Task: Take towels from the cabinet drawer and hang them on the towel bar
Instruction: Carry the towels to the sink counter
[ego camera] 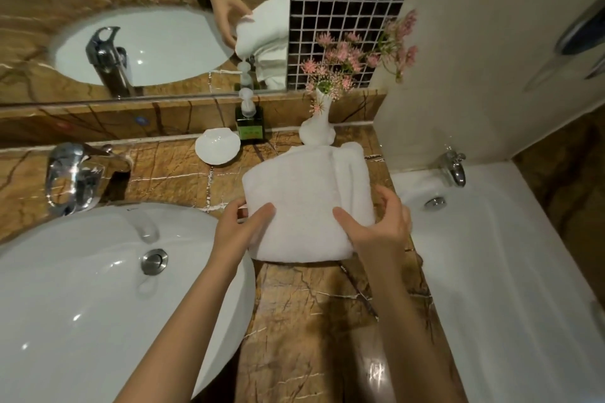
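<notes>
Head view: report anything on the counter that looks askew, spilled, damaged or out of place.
Nothing spilled or damaged. One oddity: the folded towels, gripped by the left hand and right hand, lie on the counter with their far edge crowding the flower vase, which could tip.

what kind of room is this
A bathroom, possibly a hotel's. A white washbasin with a chrome tap is set in a marble counter below a wall mirror, a bathtub lies to the right, and the left hand and right hand hold a folded white towel.
</notes>
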`<control>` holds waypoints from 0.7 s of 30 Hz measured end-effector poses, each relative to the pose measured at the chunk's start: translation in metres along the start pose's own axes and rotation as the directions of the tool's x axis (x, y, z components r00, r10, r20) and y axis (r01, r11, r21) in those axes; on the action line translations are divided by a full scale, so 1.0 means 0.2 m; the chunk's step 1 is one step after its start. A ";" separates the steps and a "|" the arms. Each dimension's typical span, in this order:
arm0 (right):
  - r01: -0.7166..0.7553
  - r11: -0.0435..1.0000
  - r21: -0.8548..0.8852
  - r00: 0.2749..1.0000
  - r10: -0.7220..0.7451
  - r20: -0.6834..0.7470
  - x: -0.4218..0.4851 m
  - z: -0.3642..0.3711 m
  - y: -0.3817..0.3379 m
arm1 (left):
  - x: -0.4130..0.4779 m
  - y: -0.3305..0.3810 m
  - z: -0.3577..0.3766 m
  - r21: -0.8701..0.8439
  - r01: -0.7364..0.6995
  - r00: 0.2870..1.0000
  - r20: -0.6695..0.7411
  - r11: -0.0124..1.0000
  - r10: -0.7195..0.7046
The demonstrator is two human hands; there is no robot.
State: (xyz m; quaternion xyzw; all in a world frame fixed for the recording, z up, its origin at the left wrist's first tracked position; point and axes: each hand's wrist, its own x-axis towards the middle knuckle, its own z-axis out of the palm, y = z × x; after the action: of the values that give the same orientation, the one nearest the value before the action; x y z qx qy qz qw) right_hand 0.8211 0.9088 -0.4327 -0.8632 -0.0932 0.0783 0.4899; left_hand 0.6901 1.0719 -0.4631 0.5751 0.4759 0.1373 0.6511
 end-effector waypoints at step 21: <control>0.105 0.995 -0.001 0.898 -0.094 0.431 -0.13 0.08 -0.17 | -0.08 0.01 -0.05 0.383 -0.176 0.980 -0.023 0.907 0.200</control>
State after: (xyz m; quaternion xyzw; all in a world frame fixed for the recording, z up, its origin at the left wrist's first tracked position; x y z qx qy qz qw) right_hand 0.7902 0.9330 -0.4104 -0.8247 -0.2438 0.2405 0.4501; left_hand 0.6757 1.0670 -0.4538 0.7287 0.4554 0.1225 0.4966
